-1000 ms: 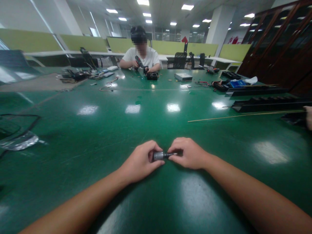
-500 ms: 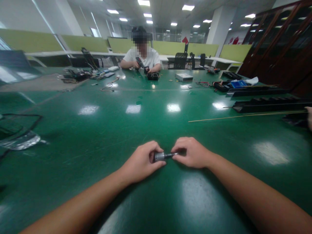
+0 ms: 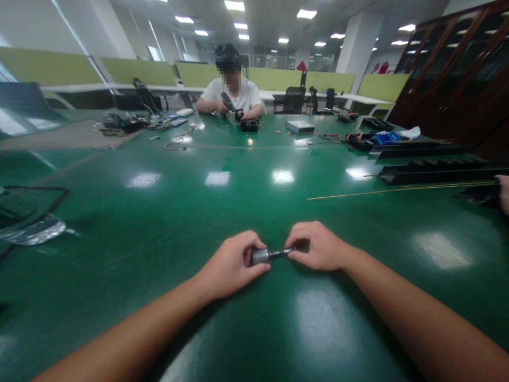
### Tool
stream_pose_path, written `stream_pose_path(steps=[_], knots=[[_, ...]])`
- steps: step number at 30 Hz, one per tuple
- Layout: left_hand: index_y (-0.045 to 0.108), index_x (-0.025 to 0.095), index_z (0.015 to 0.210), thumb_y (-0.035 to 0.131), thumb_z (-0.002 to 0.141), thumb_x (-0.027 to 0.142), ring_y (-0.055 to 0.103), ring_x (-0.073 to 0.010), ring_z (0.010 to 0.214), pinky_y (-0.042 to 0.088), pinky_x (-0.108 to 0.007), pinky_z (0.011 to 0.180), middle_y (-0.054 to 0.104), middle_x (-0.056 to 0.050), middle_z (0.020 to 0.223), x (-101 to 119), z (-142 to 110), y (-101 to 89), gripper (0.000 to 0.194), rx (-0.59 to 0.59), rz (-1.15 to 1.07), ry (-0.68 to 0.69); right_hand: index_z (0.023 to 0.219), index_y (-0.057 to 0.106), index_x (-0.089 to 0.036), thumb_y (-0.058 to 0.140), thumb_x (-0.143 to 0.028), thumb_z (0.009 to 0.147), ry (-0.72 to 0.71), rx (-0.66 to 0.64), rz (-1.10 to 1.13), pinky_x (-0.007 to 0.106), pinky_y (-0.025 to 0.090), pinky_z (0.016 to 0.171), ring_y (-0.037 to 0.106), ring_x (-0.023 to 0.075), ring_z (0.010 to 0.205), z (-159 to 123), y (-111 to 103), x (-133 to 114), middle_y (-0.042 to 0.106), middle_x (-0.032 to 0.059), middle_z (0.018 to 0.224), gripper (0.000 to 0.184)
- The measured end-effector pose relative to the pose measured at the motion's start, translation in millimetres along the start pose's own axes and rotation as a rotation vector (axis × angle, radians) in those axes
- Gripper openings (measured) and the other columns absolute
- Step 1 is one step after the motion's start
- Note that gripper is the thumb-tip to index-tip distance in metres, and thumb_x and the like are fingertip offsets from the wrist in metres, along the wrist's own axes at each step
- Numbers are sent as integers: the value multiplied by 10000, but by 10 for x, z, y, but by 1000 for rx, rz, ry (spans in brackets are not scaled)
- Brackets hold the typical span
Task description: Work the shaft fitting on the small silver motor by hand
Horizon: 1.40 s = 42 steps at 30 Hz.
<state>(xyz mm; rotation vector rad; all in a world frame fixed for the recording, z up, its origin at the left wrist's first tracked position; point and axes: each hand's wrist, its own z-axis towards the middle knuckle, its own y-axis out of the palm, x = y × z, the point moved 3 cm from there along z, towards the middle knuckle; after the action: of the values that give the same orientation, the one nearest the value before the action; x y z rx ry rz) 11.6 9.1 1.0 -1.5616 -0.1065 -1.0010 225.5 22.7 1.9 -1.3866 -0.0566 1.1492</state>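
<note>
My left hand (image 3: 234,264) is closed round a short silver-grey metal cylinder (image 3: 261,256), thumb on the near side and fingers on the far side. From the cylinder's right end a thin dark shaft (image 3: 277,254) sticks out, lying roughly level. My right hand (image 3: 316,245) pinches the shaft's far tip between thumb and fingertips. That tip is partly covered by the fingers, so its shape cannot be made out. Both hands are low over the green tabletop (image 3: 254,329).
Across the table a person (image 3: 230,95) holds a power drill (image 3: 228,102) over a black part (image 3: 249,124). Thin rods (image 3: 350,194) and black channels (image 3: 437,171) lie at right, near another hand (image 3: 504,193). A clear plastic item (image 3: 34,231) is at left; a grey box (image 3: 300,126) stands farther back.
My right hand has shifted slightly to the right and away from me, so more of the thin shaft shows between the hands. My left hand stays with the cylinder.
</note>
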Motion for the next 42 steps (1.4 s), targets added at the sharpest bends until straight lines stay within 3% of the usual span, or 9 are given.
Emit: stream_pose_path(steps=[12, 21, 27, 32, 36, 42], knots=[[607, 172, 897, 736, 772, 283, 527, -140, 636, 383, -238, 580, 560, 14, 761, 11, -8, -8, 211, 1, -6, 5, 829, 735, -160, 692, -160, 744, 69, -23, 17, 274, 487, 719, 649, 161, 759, -36, -113, 174, 704, 48, 810, 95], [614, 166, 892, 738, 771, 279, 534, -139, 636, 385, -236, 575, 566, 12, 759, 7, -17, -16, 207, 0, -9, 7, 841, 746, -167, 712, -189, 757, 70, -74, 61, 270, 471, 716, 640, 159, 761, -32, -94, 88, 703, 40, 818, 94], [627, 167, 896, 742, 766, 269, 538, -141, 637, 391, -240, 577, 575, 11, 757, 20, 11, 19, 202, 23, -4, 24, 856, 747, -154, 705, -225, 801, 63, -33, 113, 253, 451, 674, 621, 144, 722, 57, 70, -37, 694, 42, 798, 99], [641, 165, 906, 666, 851, 299, 577, -163, 754, 442, -268, 682, 615, -20, 832, 39, 22, -11, 147, 59, -45, 102, 879, 741, -176, 683, -224, 827, -52, 59, -9, 283, 441, 737, 611, 167, 791, 129, 250, -178, 696, 43, 827, 91], [658, 185, 1019, 589, 909, 253, 597, -160, 835, 464, -274, 755, 639, -32, 944, 59, 31, -30, 146, 4, -101, 163, 894, 730, -172, 686, -239, 840, -35, 98, -14, 271, 446, 734, 607, 157, 784, 102, 243, -131, 696, 40, 826, 97], [654, 171, 1011, 650, 848, 243, 593, -158, 761, 466, -267, 691, 629, -23, 871, 23, 38, -4, 178, 41, -52, 83, 902, 729, -169, 682, -232, 845, -57, 90, 1, 271, 453, 756, 616, 161, 814, 105, 244, -104, 697, 45, 851, 97]])
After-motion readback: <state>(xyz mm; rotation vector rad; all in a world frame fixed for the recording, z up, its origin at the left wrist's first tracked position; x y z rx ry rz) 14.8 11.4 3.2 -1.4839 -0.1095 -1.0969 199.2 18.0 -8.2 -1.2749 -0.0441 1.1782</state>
